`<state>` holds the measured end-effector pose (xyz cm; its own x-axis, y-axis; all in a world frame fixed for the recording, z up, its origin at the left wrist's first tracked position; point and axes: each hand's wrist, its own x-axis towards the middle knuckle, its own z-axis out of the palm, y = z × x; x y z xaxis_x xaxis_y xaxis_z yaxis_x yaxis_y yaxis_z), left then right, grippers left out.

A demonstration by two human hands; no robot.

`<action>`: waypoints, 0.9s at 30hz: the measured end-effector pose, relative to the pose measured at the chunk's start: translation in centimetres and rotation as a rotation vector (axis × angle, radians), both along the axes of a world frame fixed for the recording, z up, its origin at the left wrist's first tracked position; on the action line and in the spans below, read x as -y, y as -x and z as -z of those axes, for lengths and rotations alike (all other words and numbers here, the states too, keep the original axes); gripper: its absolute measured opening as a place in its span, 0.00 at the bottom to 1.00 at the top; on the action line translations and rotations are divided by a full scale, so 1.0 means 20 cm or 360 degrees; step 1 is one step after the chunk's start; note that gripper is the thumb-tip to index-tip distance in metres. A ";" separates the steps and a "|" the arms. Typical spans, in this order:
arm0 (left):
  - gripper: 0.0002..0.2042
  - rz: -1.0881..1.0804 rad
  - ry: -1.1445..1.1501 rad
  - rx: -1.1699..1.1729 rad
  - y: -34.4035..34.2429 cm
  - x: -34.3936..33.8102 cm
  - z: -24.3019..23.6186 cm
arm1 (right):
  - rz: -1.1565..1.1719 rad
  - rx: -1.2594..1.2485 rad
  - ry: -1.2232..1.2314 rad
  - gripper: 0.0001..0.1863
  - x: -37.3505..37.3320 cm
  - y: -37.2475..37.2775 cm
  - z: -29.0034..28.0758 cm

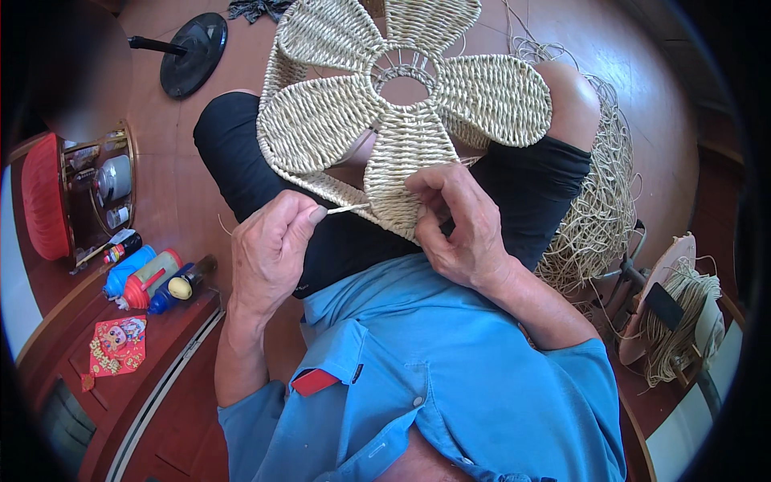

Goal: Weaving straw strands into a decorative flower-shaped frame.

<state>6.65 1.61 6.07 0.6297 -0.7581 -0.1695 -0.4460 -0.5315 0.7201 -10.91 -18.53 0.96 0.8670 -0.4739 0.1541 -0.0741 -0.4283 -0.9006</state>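
A woven flower-shaped piece (405, 153) of pale twisted cord rests over my lap, its petals spread around a round centre opening. My left hand (273, 241) is left of the nearest petal, thumb and forefinger pinched on a short end of pale cord (347, 209). The tip of that cord reaches toward the petal's left edge. Beside the petal's lower right, my right hand (456, 221) has curled fingers close against the weave. Whatever lies between its thumb and fingers is hidden or too small to make out.
A large tangled heap of cord (594, 193) lies beyond my right knee. Farther right stands a reel wound with cord (683, 309). On the left are a black round base with a rod (193, 56), several bottles (157, 277), a red decorated card (118, 345) and a red stool (44, 197).
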 end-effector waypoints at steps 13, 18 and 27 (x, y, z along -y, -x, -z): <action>0.07 0.0508 0.0396 0.0426 0.02 0.33 -0.02 | -0.0182 -0.0264 0.0354 0.15 -0.02 -0.12 -0.10; 0.04 0.0290 0.0456 0.0147 -0.02 0.27 -0.03 | -0.0146 -0.0369 0.0367 0.09 -0.01 -0.12 -0.08; 0.07 -0.0069 0.0500 0.0386 0.16 0.11 0.11 | -0.0162 -0.0451 0.0306 0.10 0.06 -0.09 -0.11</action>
